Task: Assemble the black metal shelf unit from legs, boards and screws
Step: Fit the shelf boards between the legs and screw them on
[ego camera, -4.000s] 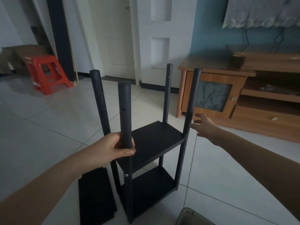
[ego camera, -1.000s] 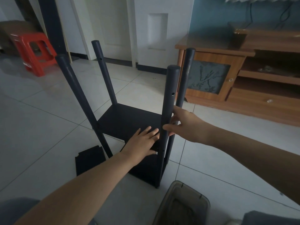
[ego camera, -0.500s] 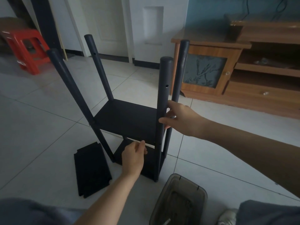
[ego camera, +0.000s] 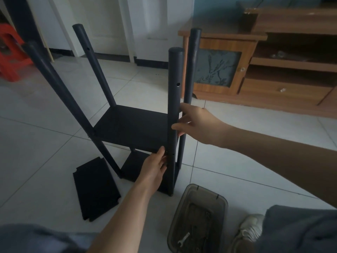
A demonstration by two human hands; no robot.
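A: Black metal shelf unit (ego camera: 135, 128) stood on the floor tiles; right hand (ego camera: 197, 125) gripped the near leg (ego camera: 174, 99), left hand (ego camera: 155, 168) pinched at its middle-board corner.

B: Risk noted: that joint looked unscrewed; board could slip, frame rack sideways.

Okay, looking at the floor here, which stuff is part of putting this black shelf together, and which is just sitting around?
Part of the job:
- shelf frame, four legs, two boards fitted
- near leg, held by right hand
- left hand at the board's corner
- spare board on the floor
- tool bin, wrench inside

Lying about:
- red stool
- wooden cabinet
- shoe
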